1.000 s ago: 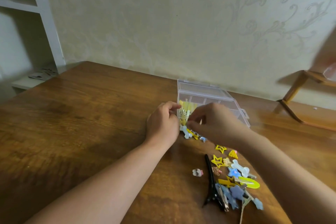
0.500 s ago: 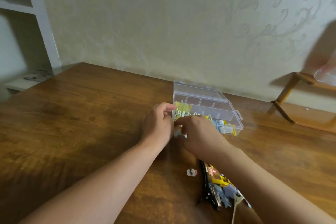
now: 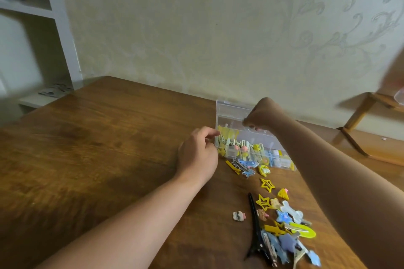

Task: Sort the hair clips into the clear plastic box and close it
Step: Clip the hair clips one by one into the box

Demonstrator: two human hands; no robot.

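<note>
Left hand (image 3: 197, 155) rested on the desk (image 3: 98, 148) at the near-left corner of the clear plastic box (image 3: 231, 116), fingers curled against that corner, apparently steadying it; whether it pinched a clip there could not be told. Right hand (image 3: 261, 117) was raised over the middle of the box, fingers bunched and pointing down, as if pinching something small; any item between the fingertips was hidden or too blurred to confirm.

Box stood open toward the far side of the desk, lid tilted up behind. Front compartments held yellow clips at left, then pink and yellow pieces, then blue and white ones at right. Rear compartments looked largely unfilled.

Unsorted hair clips (image 3: 282, 220) lay in a loose trail from just beside the box front toward the near desk edge: yellow stars, blue stars, a bone shape, a long black clip (image 3: 255, 225), a small pale charm (image 3: 238, 216) apart at left.

Judgement: sorting step, mid-task, drop into a compartment in hand. Next move calls for releasing over the matching compartment, then reaching back to the pile. Lid closing remains far off.
</note>
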